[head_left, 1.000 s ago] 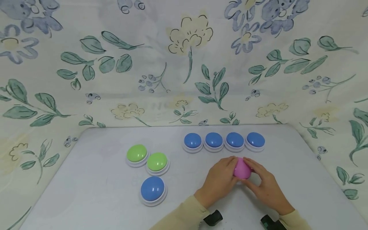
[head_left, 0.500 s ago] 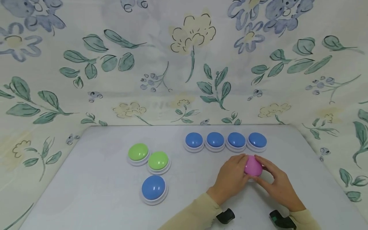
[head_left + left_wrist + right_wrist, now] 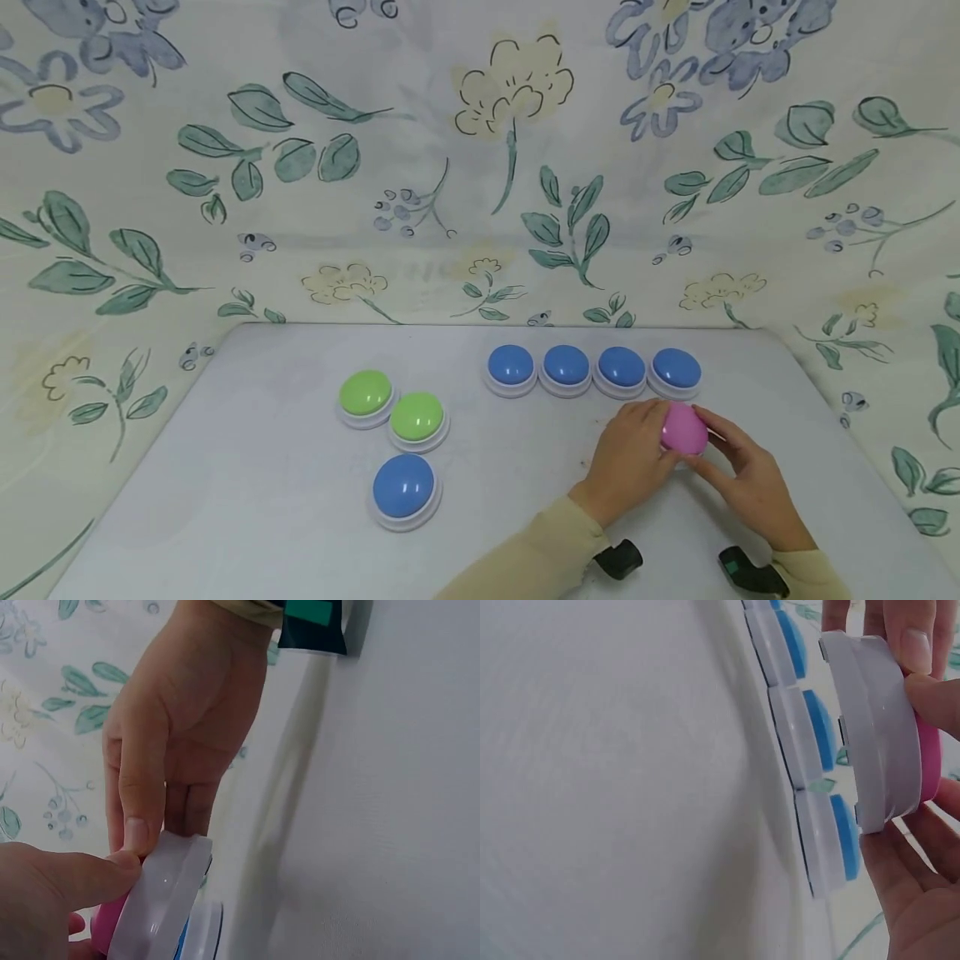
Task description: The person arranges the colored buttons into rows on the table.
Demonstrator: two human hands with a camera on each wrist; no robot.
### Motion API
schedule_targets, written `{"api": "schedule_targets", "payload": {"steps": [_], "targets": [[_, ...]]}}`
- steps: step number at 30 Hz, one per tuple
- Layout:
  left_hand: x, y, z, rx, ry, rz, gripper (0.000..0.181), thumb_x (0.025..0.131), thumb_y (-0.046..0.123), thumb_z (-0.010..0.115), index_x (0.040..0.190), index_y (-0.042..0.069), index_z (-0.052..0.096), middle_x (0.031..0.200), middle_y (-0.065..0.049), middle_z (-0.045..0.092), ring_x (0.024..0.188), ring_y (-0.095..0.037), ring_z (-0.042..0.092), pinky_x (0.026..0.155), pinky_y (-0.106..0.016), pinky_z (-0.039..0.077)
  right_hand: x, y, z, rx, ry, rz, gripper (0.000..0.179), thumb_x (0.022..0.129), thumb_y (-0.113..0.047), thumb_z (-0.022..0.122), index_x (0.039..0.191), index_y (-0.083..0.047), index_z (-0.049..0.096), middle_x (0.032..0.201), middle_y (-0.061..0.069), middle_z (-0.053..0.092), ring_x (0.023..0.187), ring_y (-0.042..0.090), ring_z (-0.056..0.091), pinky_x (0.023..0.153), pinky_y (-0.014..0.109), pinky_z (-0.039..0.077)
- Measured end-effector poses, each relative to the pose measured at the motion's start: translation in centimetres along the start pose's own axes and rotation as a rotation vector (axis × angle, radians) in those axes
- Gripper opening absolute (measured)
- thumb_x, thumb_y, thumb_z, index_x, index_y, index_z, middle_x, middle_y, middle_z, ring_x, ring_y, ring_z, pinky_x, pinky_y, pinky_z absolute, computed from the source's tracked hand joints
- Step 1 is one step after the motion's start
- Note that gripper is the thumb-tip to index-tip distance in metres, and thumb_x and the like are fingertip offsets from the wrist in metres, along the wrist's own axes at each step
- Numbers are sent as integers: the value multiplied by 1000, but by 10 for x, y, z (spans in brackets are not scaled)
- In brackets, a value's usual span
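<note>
My left hand [image 3: 628,454] and right hand [image 3: 756,483] together grip the round pink-domed button with a white plastic base [image 3: 685,430], raised above the white table [image 3: 247,467], just nearer than the far row's rightmost round, blue-domed, white-based button [image 3: 677,367].

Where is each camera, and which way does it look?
Head: on the head, facing forward and down at the pink button; left hand, right hand and sleeves show.
Left wrist: on that wrist, facing the button's side; right hand and part of left hand show.
Right wrist: on that wrist, facing the button's side; parts of both hands show.
Both wrist views share the button's white base.
</note>
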State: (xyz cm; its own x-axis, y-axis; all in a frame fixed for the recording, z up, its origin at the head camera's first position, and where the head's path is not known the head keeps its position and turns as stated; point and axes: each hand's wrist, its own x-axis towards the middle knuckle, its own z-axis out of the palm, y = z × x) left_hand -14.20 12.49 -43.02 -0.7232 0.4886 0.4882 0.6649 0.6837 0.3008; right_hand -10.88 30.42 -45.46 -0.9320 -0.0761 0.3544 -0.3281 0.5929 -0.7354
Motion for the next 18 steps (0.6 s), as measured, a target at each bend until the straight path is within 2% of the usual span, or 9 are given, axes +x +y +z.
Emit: {"api": "schedule_targets", "payload": {"steps": [8, 18], "targets": [[7, 4, 13, -56, 1, -7, 54, 83, 36, 69, 127, 10, 52, 121, 4, 58, 109, -10, 52, 95, -16, 40, -3, 8, -6, -20, 17, 48, 63, 81, -10, 71, 138, -9, 43, 134, 9, 45, 119, -10, 38, 92, 4, 35], [13, 10, 22, -94, -42, -78, 60, 82, 37, 69, 132, 11, 49, 127, 6, 55, 113, -7, 49, 97, -13, 37, -4, 17, -7, -2, 70, 83, 59, 83, -8, 69, 136, -9, 45, 132, 9, 44, 120, -7, 38, 93, 6, 35]]}}
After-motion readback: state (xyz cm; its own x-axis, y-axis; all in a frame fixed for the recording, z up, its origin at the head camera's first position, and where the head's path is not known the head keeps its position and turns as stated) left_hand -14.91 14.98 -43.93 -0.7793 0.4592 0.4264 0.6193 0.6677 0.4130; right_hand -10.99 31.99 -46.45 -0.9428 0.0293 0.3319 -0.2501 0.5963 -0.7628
